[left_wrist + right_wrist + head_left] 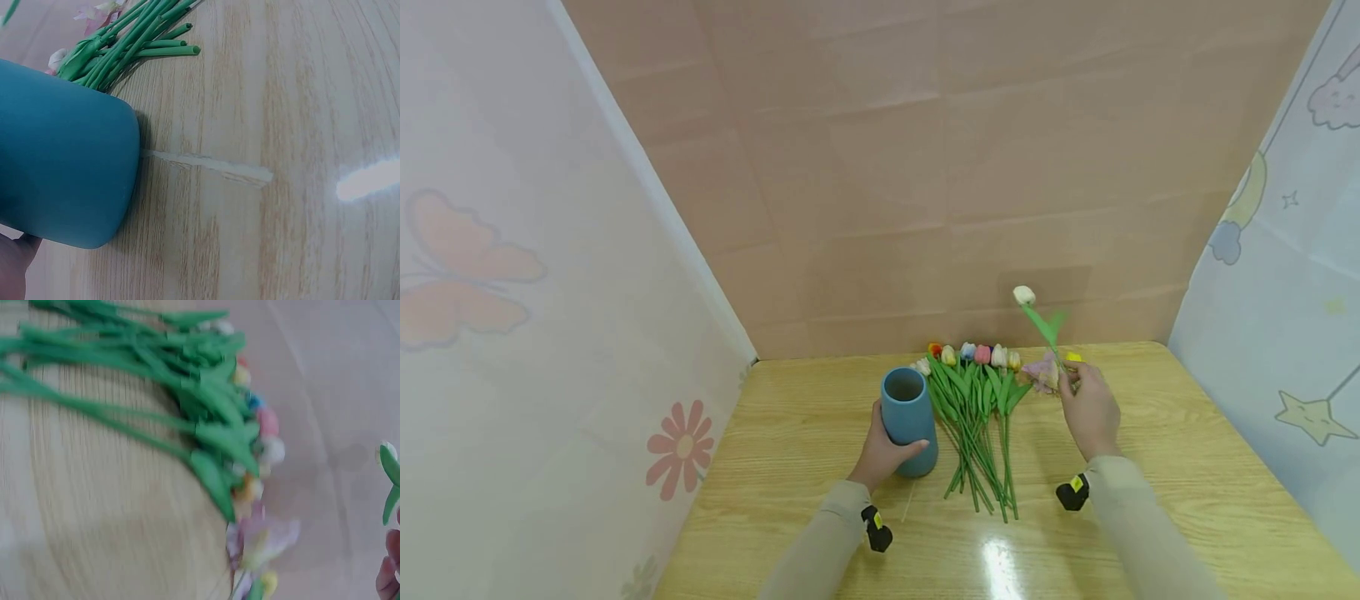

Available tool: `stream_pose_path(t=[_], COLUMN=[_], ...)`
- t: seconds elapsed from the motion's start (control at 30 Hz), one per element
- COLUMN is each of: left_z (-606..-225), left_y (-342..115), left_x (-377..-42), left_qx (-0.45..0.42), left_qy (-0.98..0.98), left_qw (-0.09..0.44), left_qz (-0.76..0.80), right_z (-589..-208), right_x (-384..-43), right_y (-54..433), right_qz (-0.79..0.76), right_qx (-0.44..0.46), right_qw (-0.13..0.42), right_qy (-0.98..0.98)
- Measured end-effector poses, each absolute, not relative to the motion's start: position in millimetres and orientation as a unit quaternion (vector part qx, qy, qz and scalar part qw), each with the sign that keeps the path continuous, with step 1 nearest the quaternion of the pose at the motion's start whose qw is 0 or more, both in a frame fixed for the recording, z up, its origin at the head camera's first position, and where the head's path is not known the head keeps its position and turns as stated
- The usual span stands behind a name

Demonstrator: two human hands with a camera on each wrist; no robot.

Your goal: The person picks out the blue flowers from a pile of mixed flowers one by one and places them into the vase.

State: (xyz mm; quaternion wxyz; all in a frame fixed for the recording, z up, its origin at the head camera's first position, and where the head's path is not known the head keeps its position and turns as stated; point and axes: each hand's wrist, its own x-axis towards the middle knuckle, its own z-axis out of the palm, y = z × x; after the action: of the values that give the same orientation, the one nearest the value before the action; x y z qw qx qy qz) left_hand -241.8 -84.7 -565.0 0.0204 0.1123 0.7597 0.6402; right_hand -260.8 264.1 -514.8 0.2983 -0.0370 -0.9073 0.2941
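Observation:
My left hand (pixel 883 450) grips a blue vase (pixel 912 429) around its side, thumb across the front. The vase's mouth faces up toward the head view; whether its base touches the table I cannot tell. In the left wrist view the vase (pixel 62 156) hides most of that hand. My right hand (pixel 1092 410) pinches the stem of a white tulip (pixel 1024 295) and holds it above the table, bloom up and tilted left. Between the hands lies a bunch of tulips (pixel 977 417) with green stems, blooms toward the back wall in white, yellow, pink, blue and orange.
A pale purple flower (pixel 1041 371) and a yellow bloom (pixel 1073 357) lie by the right hand at the back of the wooden table (pixel 805 417). A brown backdrop (pixel 865 192) rises behind it. Patterned white sheets hang at left (pixel 580 250) and right (pixel 1285 333).

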Motion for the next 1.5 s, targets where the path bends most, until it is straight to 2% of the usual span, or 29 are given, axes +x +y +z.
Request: stream_pose_path(t=[0.27,0.67,0.87,1.2,1.37,1.5], left_z=[-568,-570,-569,-568,-568,-566], left_y=[-85,-86,-87,-87,-87,-86], left_x=[-243,-244,-244,-245,-244,-244], left_qx=[0.109,0.106,0.106,0.109,0.112,0.111], left_qy=[0.761,0.762,0.764,0.76,0.761,0.76], left_qw=[0.023,0.019,0.02,0.022,0.021,0.022], left_qz=[0.638,0.638,0.637,0.641,0.639,0.64], right_z=[-537,-574,-585,-589,-587,-579], right_x=[-250,-236,-235,-234,-239,-248], right_y=[296,308,311,309,295,274], right_qz=[0.282,0.29,0.283,0.236,0.209,0.201], right_qx=[-0.083,-0.1,-0.107,-0.119,-0.101,-0.049], right_qw=[0.215,0.131,0.108,0.104,0.142,0.183], right_qy=[-0.931,-0.943,-0.947,-0.959,-0.962,-0.961])
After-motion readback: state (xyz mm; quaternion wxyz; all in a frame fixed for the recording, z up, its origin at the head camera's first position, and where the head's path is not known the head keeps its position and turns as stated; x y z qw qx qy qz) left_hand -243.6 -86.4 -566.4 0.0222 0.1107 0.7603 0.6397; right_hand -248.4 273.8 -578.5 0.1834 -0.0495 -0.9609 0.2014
